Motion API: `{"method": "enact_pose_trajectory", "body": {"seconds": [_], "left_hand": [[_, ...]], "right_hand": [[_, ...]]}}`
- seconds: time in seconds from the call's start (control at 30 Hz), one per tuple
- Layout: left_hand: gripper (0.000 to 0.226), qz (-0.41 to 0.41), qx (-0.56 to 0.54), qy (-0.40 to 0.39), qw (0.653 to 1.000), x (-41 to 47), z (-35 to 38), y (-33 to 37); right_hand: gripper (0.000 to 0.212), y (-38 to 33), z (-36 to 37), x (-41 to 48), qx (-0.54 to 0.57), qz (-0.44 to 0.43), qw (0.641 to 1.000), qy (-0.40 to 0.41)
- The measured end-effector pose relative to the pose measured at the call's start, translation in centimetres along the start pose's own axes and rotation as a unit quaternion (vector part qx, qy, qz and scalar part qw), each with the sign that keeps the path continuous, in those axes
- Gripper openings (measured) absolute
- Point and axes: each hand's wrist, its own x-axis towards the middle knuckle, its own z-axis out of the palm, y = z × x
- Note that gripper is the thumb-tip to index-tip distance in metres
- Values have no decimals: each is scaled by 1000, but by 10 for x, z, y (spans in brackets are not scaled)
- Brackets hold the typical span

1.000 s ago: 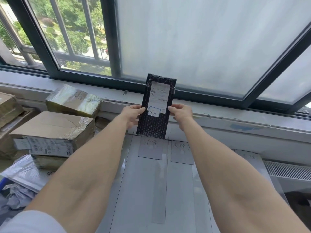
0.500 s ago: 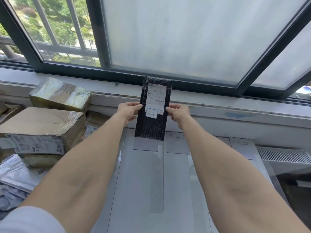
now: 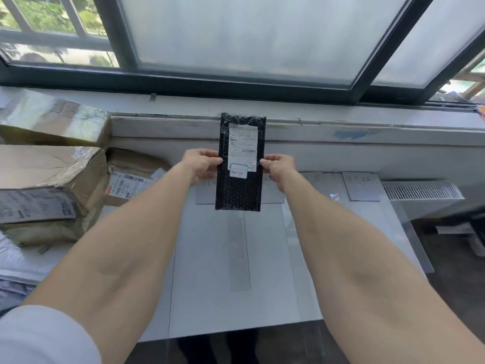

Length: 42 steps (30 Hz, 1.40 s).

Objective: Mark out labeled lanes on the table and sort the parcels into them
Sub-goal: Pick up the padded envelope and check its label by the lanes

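A black bubble-wrap parcel (image 3: 239,189) with a white shipping label and a small blue-framed sticker is held upright above the far end of the white table (image 3: 210,298). My left hand (image 3: 200,166) pinches its left edge and my right hand (image 3: 278,168) pinches its right edge. Grey tape strips (image 3: 239,248) run along the table as lane lines. Grey label cards lie at the table's far end; the parcel hides most of two of them, and one card (image 3: 363,186) with handwriting shows at the right.
Taped cardboard boxes (image 3: 47,190) are stacked at the left, with another box (image 3: 52,119) on the windowsill and white plastic mailers (image 3: 18,261) in front. A radiator grille (image 3: 422,190) sits to the right of the table. The window frame runs behind.
The view has tilted down and the parcel with both hands has come lower, down over the label cards at the far end of the table. My grip on both edges is the same.
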Motion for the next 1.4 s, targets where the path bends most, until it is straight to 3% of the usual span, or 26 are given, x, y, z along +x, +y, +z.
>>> {"method": "enact_pose_trajectory", "body": {"seconds": [0.43,0.73,1.03,1.4], "left_hand": [[16,-84,35,-1,996,0,37,-70],[17,-113,36,21,993,-14,106,-107],[17,-83,18,105,991,-38,176,-130],[12,-36,4,78,996,-41,208,-122]], "right_hand": [[12,74,-27,-4,-12,73,997,24],[15,118,-88,11,6,94,995,14],[9,154,-145,6,26,34,998,38],[12,152,-196,15,65,2,998,-5]]}}
